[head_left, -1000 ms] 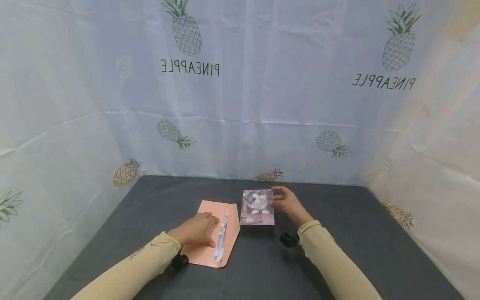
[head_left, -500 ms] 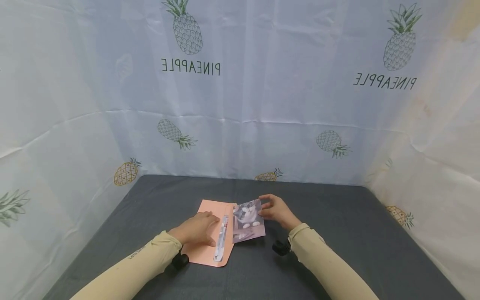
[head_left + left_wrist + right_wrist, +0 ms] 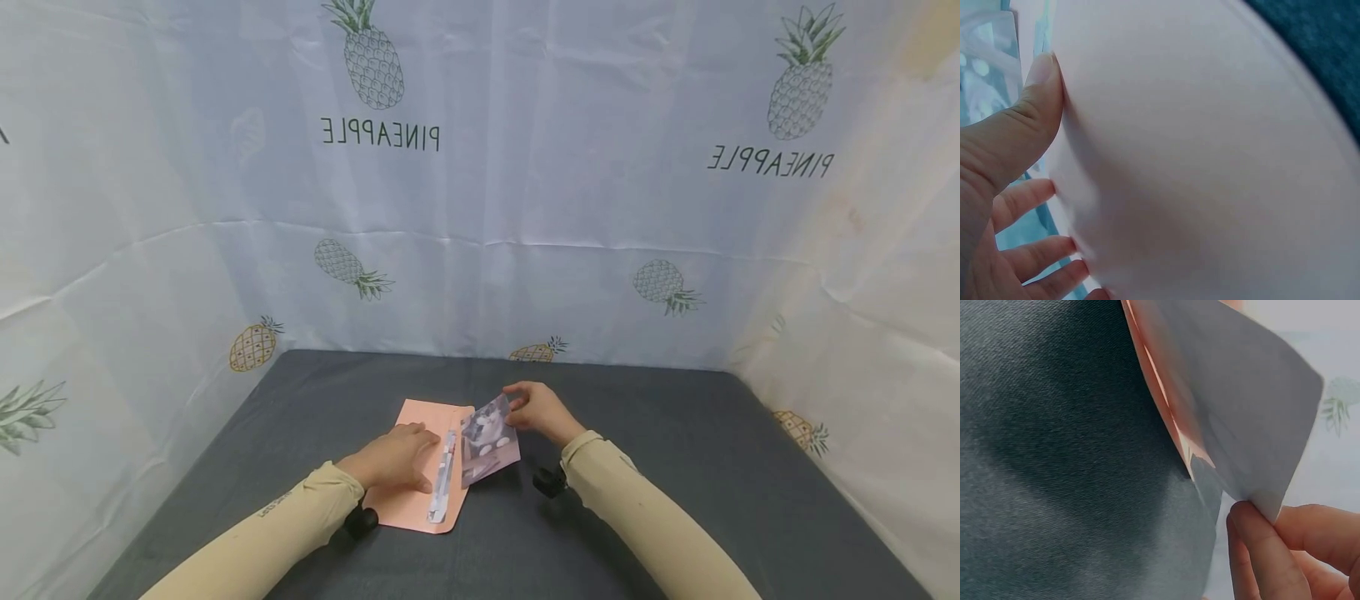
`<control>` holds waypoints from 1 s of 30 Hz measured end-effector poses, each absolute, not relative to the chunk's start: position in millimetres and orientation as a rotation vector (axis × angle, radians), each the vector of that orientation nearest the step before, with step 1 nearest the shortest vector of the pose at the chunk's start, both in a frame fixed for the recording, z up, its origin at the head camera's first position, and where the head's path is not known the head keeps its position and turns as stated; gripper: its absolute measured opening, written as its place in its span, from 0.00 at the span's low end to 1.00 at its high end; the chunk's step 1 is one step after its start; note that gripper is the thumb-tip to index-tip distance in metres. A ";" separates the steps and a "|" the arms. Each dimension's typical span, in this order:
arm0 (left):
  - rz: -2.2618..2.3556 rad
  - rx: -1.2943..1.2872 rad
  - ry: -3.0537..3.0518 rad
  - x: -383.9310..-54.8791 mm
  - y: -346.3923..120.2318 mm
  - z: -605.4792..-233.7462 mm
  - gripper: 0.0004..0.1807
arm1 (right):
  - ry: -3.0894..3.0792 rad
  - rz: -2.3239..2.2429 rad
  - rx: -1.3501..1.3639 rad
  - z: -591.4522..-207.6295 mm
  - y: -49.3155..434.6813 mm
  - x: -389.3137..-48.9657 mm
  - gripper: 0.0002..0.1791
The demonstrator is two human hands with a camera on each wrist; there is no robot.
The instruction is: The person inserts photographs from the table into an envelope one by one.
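A peach-coloured paper envelope (image 3: 423, 415) lies on the dark table, flap side toward the right. Inside its opening shows a narrow strip of another photo (image 3: 441, 483). My left hand (image 3: 393, 458) rests on the envelope with fingers spread; in the left wrist view its thumb and fingertips press the envelope's surface (image 3: 1210, 156). With thumb and fingers, my right hand (image 3: 542, 412) pinches the upper right corner of a cat photo (image 3: 487, 442). That photo tilts, its left edge over the envelope's flap. The right wrist view shows the photo's pale back (image 3: 1247, 394) beside the envelope's edge (image 3: 1163, 403).
Dark cloth covers the table (image 3: 645, 467). A pale curtain (image 3: 480, 183) printed with pineapples hangs behind and at both sides. Black wrist devices sit under each forearm, the right one (image 3: 550, 482) close over the table.
My right hand has moved left with the cat photo, from beside the envelope to over its flap, and the photo has tilted. My left hand has stayed on the envelope.
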State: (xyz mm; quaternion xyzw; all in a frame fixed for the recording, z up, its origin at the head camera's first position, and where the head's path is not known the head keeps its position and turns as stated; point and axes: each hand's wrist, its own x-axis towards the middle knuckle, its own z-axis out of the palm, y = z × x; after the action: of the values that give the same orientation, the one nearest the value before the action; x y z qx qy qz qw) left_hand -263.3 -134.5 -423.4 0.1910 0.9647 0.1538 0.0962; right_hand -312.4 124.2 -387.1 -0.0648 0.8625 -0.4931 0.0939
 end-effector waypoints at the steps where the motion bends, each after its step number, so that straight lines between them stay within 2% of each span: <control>1: 0.456 0.565 2.858 -263.2 -134.4 -423.5 0.41 | 2.562 -1.447 -0.196 -386.1 123.0 -312.4 0.32; 19: 0.472 0.590 2.871 -261.6 -135.3 -425.6 0.41 | 2.549 -1.372 -0.252 -384.5 112.8 -313.6 0.30; 30: 0.484 0.625 2.869 -261.4 -135.2 -426.0 0.40 | 2.521 -1.454 -0.264 -408.5 106.5 -306.1 0.30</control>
State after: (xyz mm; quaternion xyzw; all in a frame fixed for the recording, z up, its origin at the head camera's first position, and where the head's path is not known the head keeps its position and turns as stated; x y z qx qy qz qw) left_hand -261.4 -135.2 -426.0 0.2092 0.9608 0.1619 0.0828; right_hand -306.1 106.5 -408.5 -0.0899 0.8576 -0.4945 0.1094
